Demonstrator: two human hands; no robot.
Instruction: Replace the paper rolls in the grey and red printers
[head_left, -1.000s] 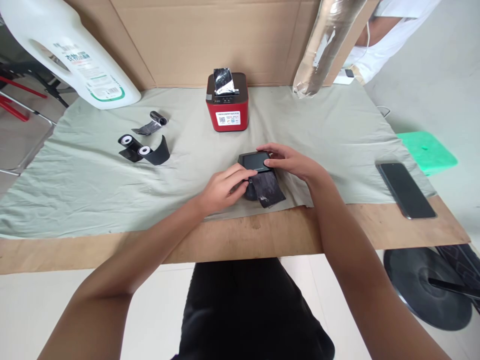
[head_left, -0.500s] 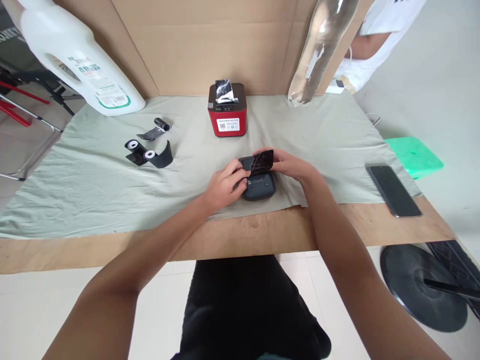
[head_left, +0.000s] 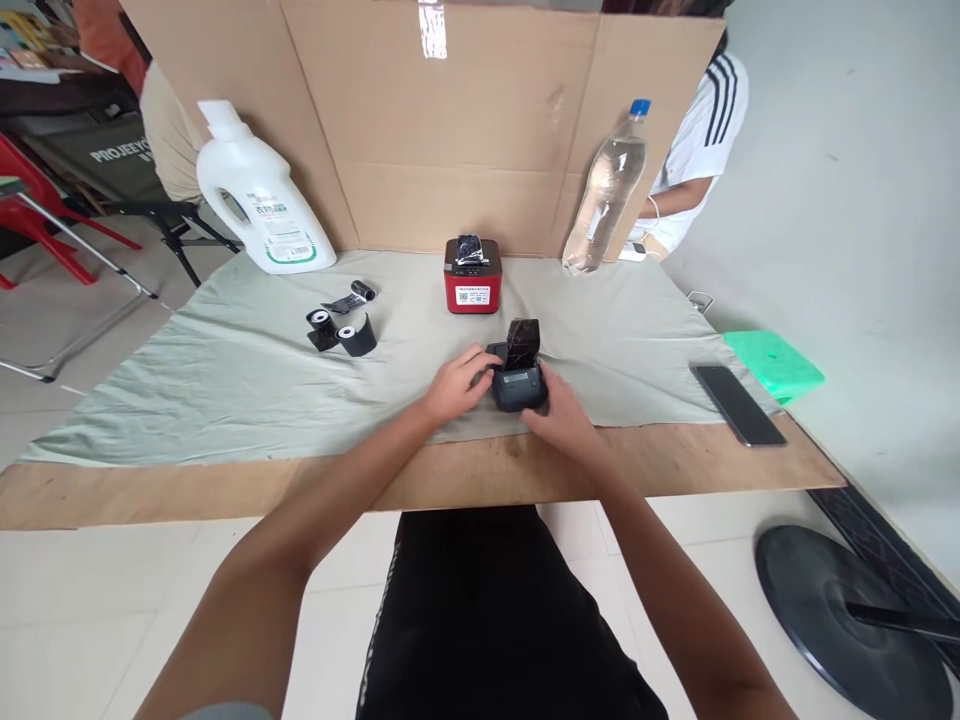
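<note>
A small black portable printer (head_left: 517, 390) sits on the cloth near the table's front edge. A glossy black paper strip (head_left: 523, 341) stands up out of its top. My left hand (head_left: 459, 385) grips the printer's left side with bent fingers. On the opposite side my right hand (head_left: 561, 410) holds the printer's right front corner, thumb at the front and fingers along the side. Behind it stands a red and black printer (head_left: 473, 278) with a black strip in its top slot. Black paper rolls (head_left: 356, 336) lie off to the left.
A white detergent jug (head_left: 262, 205) and a water-filled bottle (head_left: 607, 190) lean against the cardboard panel (head_left: 450, 130). A phone (head_left: 737, 404) lies at the right edge, with a green stool (head_left: 774, 362) beyond. Another person in a white shirt (head_left: 694, 150) is behind the panel.
My right hand has moved from the back of the black strip to the printer's right front. The strip now stands more upright. The view has tilted up.
</note>
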